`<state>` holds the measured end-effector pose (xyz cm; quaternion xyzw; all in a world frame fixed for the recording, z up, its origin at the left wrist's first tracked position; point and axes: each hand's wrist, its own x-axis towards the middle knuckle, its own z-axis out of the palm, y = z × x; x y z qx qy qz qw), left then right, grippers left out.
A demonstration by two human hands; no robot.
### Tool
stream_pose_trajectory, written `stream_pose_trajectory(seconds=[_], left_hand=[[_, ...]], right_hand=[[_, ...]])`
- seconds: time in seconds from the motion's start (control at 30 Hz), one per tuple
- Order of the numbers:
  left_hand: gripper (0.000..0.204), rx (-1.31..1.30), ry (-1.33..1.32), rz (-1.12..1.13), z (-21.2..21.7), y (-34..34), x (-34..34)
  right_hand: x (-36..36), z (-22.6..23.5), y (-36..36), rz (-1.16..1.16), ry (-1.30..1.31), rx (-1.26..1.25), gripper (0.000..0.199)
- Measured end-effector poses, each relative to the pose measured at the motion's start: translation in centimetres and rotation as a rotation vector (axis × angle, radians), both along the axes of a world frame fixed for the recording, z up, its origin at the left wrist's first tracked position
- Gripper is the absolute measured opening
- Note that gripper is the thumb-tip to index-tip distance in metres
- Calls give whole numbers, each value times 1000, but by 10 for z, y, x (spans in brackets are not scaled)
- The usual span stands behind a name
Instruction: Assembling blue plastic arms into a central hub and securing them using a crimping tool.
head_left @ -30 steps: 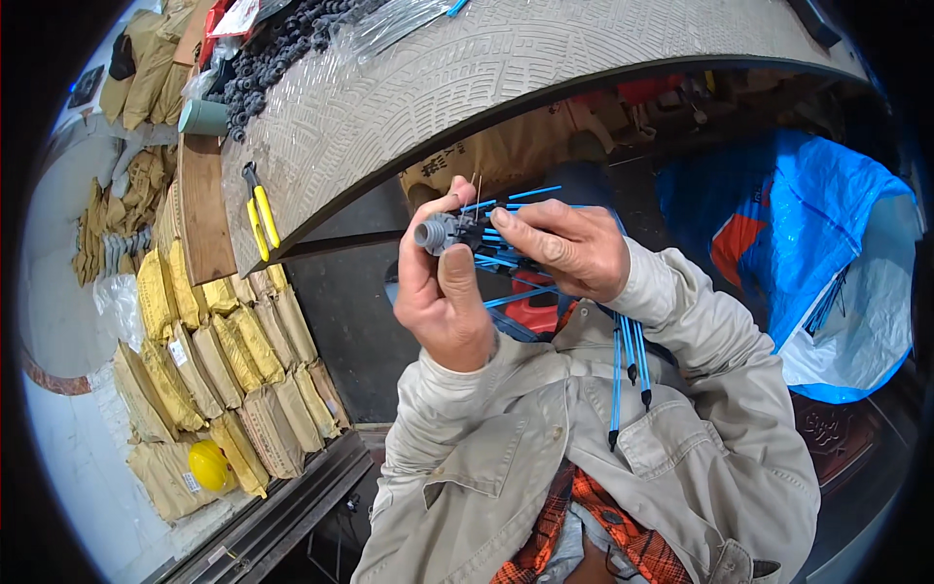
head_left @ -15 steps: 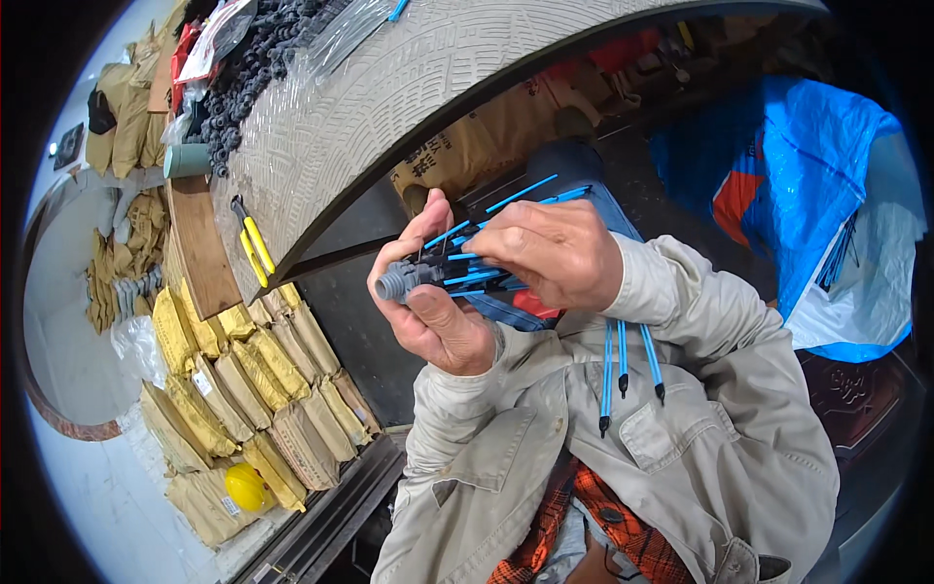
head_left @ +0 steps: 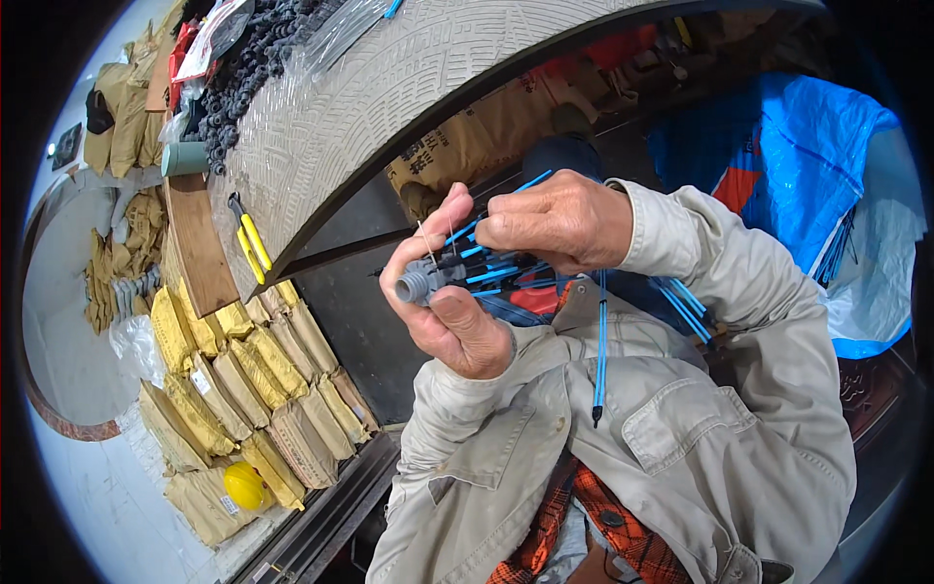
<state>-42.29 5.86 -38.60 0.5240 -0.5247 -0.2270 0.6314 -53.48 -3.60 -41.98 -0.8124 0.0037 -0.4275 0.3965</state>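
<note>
Textured grey bench behind; both hands pinching grey connector, blue wires trailing.

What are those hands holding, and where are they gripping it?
The left hand pinches a small grey plug-like fitting around its body, thumb below and fingers above. The right hand grips the blue wires running from it, close behind the fitting.

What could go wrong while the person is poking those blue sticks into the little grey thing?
The left hand pinches the grey connector only by its side, so it might slip out and drop to the floor. The right hand bunches many blue wires together; one could go into the wrong hole or bend. A loose blue wire dangles over the jacket and might snag or pull free.
</note>
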Motion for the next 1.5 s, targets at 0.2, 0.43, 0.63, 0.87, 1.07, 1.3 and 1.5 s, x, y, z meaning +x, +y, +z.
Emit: stream_pose_trajectory(seconds=[0.2,0.43,0.63,0.87,1.07,1.3,1.5], left_hand=[[39,-174,-60,-87,-1,-1,-9],[21,-111,-67,-65,5,5,-16],[23,-173,-99,-121,6,8,-19],[26,-145,-50,-89,6,18,-23],[30,-255,118,13,15,29,8],[24,-341,-103,369,82,86,108],[18,-252,33,603,38,84,203]], right_hand=[[-15,7,8,0,44,-63,33],[-36,16,22,0,129,157,16],[-44,17,22,125,150,604,6],[-47,19,23,168,320,678,14],[-51,49,-2,60,334,601,12],[-25,40,-106,-383,135,479,19],[56,15,-162,-764,402,-118,11]])
